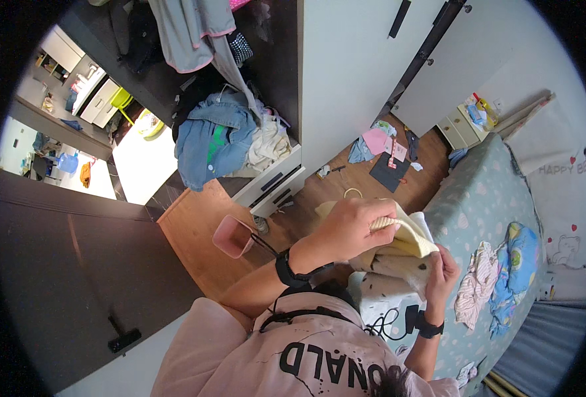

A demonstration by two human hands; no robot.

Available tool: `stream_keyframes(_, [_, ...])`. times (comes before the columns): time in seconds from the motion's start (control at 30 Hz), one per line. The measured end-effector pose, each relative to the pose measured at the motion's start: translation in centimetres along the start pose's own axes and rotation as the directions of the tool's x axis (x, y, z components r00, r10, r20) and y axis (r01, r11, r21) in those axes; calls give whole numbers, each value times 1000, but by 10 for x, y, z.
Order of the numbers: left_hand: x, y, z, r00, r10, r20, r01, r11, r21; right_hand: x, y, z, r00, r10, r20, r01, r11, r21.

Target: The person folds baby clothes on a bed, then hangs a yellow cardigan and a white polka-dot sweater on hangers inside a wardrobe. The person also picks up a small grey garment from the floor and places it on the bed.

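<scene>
Both hands hold a pale yellow cloth, probably a garment, in front of my body. My left hand pinches a gathered, ribbed part of it between thumb and fingers. My right hand grips another edge of the same cloth, to the right and lower. Below the yellow part hangs a whitish, dark-spotted fabric; whether it is the same piece I cannot tell. Part of a thin round hoop shows just beyond my left hand. Black bands are on both wrists, with black cords near them.
At right is a bed with a striped garment and blue printed clothing. A pink bin stands on the wooden floor. Denim clothing is heaped in the open wardrobe, above drawers. Papers and cloths lie by a small cabinet.
</scene>
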State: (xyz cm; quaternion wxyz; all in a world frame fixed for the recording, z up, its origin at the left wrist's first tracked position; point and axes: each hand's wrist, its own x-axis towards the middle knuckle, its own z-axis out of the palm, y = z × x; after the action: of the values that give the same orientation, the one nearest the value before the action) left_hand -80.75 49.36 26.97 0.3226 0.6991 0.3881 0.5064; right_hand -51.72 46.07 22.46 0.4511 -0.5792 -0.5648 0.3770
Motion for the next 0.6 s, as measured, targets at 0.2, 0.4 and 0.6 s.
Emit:
stream_keyframes(0.2, [48, -42, 10, 998, -66, 9, 65, 995, 79, 44, -10, -15, 982, 168, 88, -186, 942, 279])
stream_keyframes(0.4, [98, -79, 21, 993, -108, 53, 99, 985, 138, 103, -5, -39, 987, 131, 90, -151, 950, 275])
stream_keyframes(0.6, [158, -115, 61, 987, -158, 25, 147, 956, 253, 180, 20, -84, 970, 98, 224, -182, 902, 392])
